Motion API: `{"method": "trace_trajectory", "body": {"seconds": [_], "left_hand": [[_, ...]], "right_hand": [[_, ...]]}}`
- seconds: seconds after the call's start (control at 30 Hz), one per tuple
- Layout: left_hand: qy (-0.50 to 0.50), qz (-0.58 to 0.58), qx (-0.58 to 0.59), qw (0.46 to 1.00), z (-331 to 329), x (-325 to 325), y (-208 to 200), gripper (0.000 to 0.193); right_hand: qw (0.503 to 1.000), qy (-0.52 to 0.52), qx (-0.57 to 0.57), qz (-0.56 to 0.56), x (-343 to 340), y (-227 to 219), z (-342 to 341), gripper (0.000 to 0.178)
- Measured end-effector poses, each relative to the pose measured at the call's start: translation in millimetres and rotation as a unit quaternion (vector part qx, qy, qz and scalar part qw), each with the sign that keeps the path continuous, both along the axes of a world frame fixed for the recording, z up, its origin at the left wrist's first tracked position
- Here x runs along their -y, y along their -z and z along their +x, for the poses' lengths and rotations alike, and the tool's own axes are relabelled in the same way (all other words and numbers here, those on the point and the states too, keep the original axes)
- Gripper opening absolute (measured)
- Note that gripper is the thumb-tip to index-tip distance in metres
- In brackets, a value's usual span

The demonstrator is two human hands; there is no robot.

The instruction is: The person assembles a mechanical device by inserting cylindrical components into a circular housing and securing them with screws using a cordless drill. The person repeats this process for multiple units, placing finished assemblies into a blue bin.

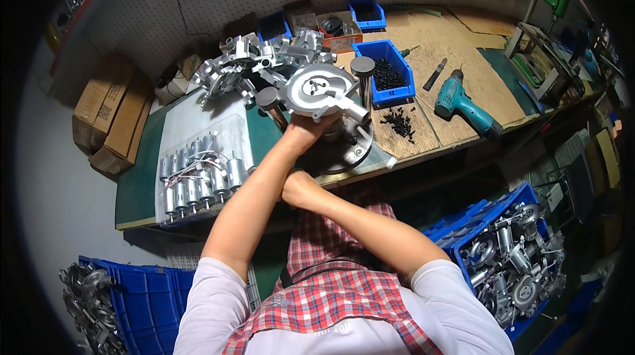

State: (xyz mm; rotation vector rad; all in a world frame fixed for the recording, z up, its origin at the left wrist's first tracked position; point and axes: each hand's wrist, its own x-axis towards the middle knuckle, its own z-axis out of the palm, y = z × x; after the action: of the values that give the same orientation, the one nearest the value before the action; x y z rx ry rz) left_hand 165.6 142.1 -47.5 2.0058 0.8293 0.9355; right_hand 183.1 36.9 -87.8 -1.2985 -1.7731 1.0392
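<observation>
My left hand grips a round cast-metal housing by its near side. The housing lies face up, with a short pipe stub pointing right, over a round metal fixture with upright posts. Most of the left fingers are hidden beneath it. My right hand reaches across to the left, under my left forearm, which hides its fingers. Closest to it on that side are several silver cylindrical motors with white leads, standing in rows on a light sheet.
Metal castings pile up behind the fixture. Right of it are a blue bin of black screws, loose screws and a teal power drill. Blue crates flank me below; cardboard boxes stand at left.
</observation>
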Motion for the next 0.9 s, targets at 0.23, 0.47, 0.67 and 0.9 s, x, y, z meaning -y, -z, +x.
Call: {"method": "trace_trajectory", "body": {"seconds": [0.23,0.47,0.67,0.9], "left_hand": [[-0.038,-0.009,0.020,0.999,16,6,7,0.047],[-0.035,0.089,-0.017,0.995,17,-7,14,0.045],[-0.060,0.106,-0.011,0.992,23,-8,14,0.038],[-0.151,0.258,-0.054,0.953,30,-12,32,0.047]], "right_hand": [[0.991,0.105,0.008,0.082,6,31,-7,0.023],[0.995,-0.017,-0.041,0.089,-35,41,-5,0.062],[0.988,-0.055,-0.041,-0.137,-31,14,3,0.035],[0.990,0.006,-0.089,-0.109,-12,-2,5,0.021]]}}
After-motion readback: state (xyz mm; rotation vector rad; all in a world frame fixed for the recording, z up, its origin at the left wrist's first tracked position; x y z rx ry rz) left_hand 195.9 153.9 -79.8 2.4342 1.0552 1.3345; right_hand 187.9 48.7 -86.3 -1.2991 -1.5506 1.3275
